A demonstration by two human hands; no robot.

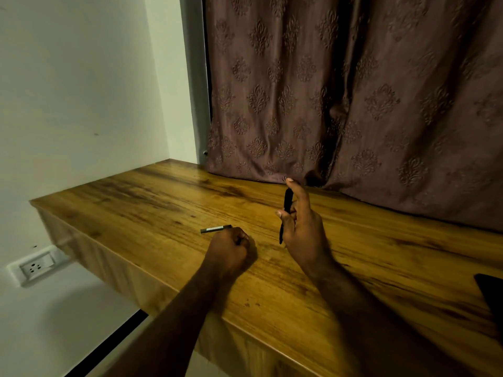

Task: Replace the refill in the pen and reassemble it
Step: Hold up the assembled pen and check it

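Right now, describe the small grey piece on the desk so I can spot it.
On the wooden desk in front of the brown curtain, look just beyond the curled left hand. A short grey stick lies flat there, unlike the black pen held upright in the right hand.

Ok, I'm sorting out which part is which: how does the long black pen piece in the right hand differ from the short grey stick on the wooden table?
The black pen piece is the longer and darker; the grey stick is shorter and paler. The black one is held nearly upright in the right hand; the grey one lies flat on the wooden table by the curled left hand. Both are slim and straight.
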